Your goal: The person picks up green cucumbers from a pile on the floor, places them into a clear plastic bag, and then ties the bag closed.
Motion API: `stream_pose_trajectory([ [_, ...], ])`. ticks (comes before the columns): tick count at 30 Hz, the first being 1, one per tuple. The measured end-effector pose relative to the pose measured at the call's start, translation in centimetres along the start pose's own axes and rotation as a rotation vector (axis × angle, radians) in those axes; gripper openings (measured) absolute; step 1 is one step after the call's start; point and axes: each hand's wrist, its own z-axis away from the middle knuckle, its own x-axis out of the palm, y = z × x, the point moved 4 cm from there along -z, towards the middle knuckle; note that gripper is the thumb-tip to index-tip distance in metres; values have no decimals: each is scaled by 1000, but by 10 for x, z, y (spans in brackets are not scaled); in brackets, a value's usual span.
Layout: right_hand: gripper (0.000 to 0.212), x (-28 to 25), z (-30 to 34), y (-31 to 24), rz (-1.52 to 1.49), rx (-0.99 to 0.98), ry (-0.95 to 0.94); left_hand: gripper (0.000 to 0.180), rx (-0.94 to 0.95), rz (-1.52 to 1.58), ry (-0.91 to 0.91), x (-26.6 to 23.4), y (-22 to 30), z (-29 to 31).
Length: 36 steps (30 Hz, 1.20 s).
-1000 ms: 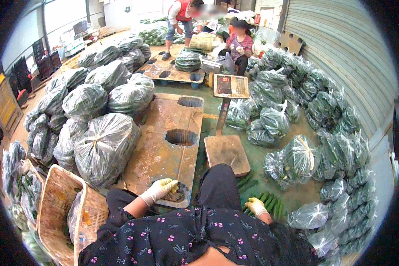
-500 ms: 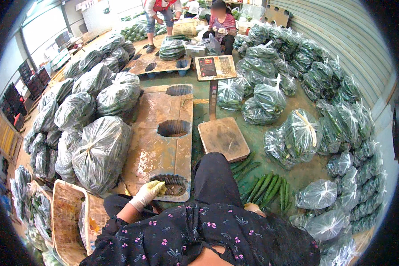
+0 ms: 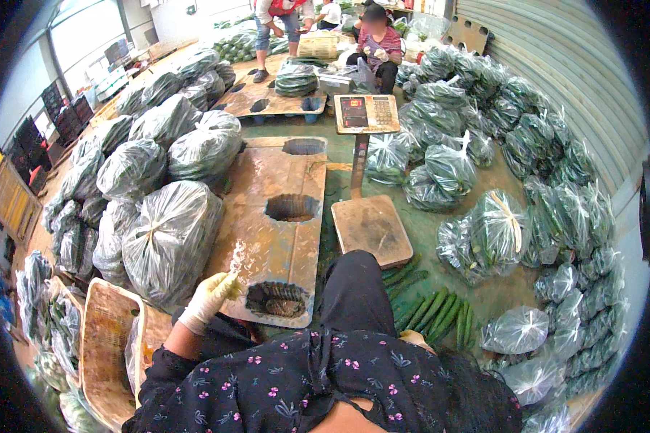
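My left hand (image 3: 211, 297), in a pale glove with yellowish-stained fingertips, is raised over the near left corner of a worn brown plastic pallet (image 3: 253, 238). Its fingers are drawn together; what they hold, if anything, does not show. A big tied clear bag of green produce (image 3: 172, 242) stands just beyond that hand. Of my right hand (image 3: 416, 339), only a bit of glove shows past my sleeve, its fingers hidden. Close by it, several long green cucumbers (image 3: 435, 312) lie side by side on the green floor.
A scale (image 3: 372, 229) with a display on a post stands ahead. Filled bags (image 3: 440, 173) crowd the right side, and more are stacked at left. A dirty plastic crate (image 3: 108, 346) sits at my left. Two people (image 3: 379, 47) work at the back.
My left hand has lifted from beside the near pallet hole and moved left, toward the big bag. The whole view has shifted slightly. The bit of right glove stays by the cucumbers.
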Motion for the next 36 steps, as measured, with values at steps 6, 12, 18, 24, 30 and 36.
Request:
stream_pose_trajectory([
  [6,45,-11,12,-26,-35,90,8,28,-17,82,391,-89,-34,28],
  [12,32,-11,9,-42,56,48,-70,30,12,222,776,-172,-105,86],
  [18,28,-23,19,-40,-112,60,-10,34,-77,435,811,-186,-136,100],
  [24,26,-30,34,-37,-422,60,43,34,71,265,796,-172,-92,63],
  [30,26,-32,42,-47,-655,24,64,33,227,298,601,-101,0,16],
  [36,27,-11,90,-12,-937,-30,162,23,407,109,145,2,58,-58],
])
